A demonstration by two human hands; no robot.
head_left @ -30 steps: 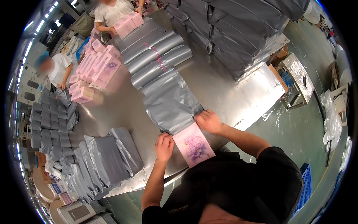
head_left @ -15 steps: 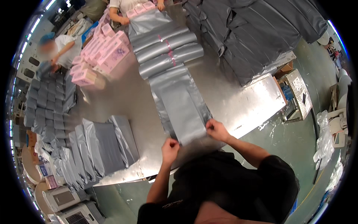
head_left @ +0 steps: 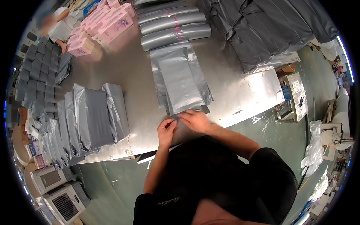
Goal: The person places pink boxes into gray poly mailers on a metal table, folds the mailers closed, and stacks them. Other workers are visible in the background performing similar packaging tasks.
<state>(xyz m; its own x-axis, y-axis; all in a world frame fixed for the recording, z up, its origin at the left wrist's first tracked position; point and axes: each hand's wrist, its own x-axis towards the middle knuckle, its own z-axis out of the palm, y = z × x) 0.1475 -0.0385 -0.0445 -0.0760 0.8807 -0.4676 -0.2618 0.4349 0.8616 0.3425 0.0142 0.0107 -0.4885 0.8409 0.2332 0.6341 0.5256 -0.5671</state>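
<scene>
A flat grey plastic mailing bag (head_left: 181, 82) lies lengthwise in front of me, a smaller bag on top of wider sheets beneath. At its near edge my right hand (head_left: 195, 120) has its fingers drawn together and pointing left, their tips on the plastic. Close beside them is my left hand (head_left: 167, 130), thumb and forefinger pinched near the bag's corner; what is between them is too small to make out. Beyond the bag lie several rolled grey bag bundles (head_left: 175, 27) with pink marks along them.
Filled grey packages (head_left: 99, 116) stand in a row at left on the metal table (head_left: 138, 97). Pink boxes (head_left: 112, 24) are stacked at far left, near a co-worker (head_left: 62, 24). A large dark-grey wrapped pile (head_left: 262, 30) fills the far right. A metal cart (head_left: 296, 97) stands beyond the right edge.
My right hand has moved left from the bag's right corner to beside my left hand. The view has shifted, and the person at the far end is out of sight.
</scene>
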